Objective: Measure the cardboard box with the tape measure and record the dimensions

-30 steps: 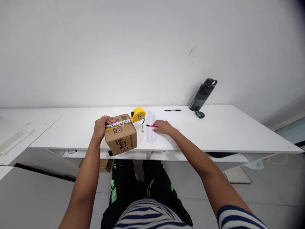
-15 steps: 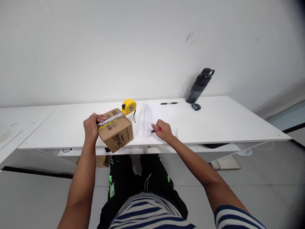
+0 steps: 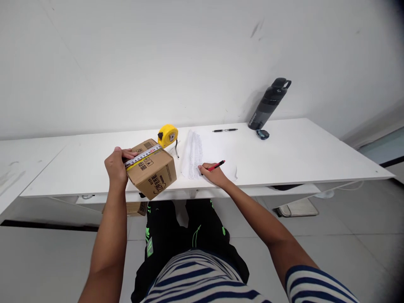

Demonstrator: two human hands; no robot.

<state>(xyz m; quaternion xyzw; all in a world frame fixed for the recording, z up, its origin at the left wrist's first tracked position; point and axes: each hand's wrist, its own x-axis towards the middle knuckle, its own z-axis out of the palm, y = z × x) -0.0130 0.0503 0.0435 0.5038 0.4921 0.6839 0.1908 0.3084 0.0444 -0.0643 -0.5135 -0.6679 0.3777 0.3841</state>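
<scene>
A small brown cardboard box sits at the front edge of the white table. My left hand grips its left top edge and pins the tape blade across the box top. The yellow tape measure case lies just behind the box. My right hand is closed on a red pen, its tip down on a white sheet of paper to the right of the box.
A black pen lies farther back on the table. A dark water bottle leans against the wall at the back right, with a small dark object beside it. Another white table adjoins on the left.
My right hand picked the red pen up from the paper, drew it toward me and now holds it in a writing grip. My left hand stayed on the box and tape.
</scene>
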